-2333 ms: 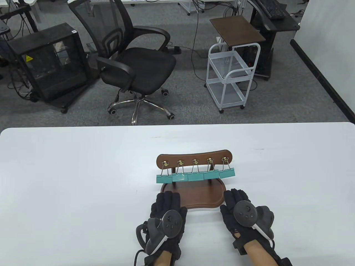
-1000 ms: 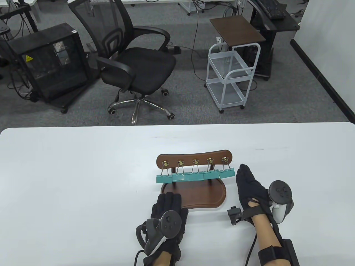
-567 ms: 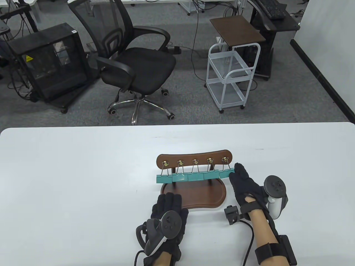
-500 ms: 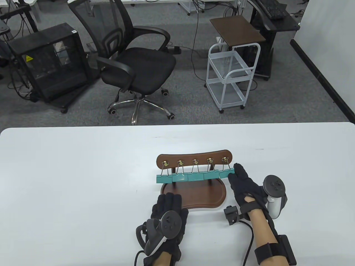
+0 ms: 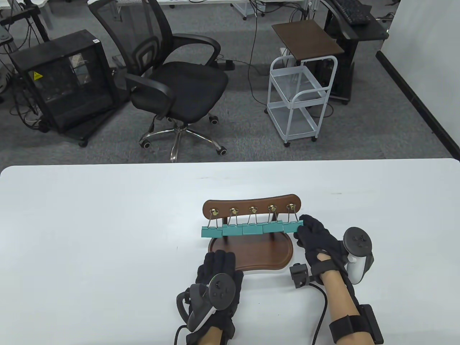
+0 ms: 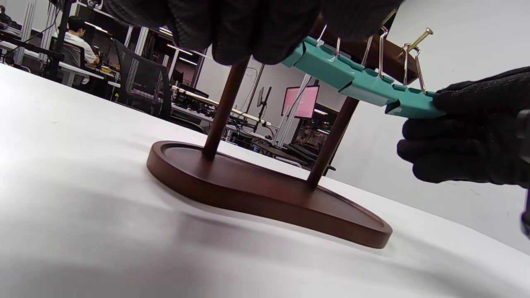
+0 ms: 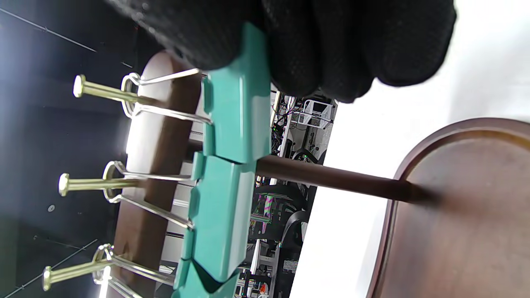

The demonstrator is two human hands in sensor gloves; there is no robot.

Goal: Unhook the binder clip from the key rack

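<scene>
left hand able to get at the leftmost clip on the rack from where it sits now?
Probably yes. The left hand rests at the rack's base, and the leftmost clip hangs just beyond its fingertips with nothing between. The right hand is busy at the far right clip.

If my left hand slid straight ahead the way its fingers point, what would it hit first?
Probably the wooden base of the key rack: the left hand lies at its near edge, fingers aimed toward it. Whether they already touch is unclear.
</scene>
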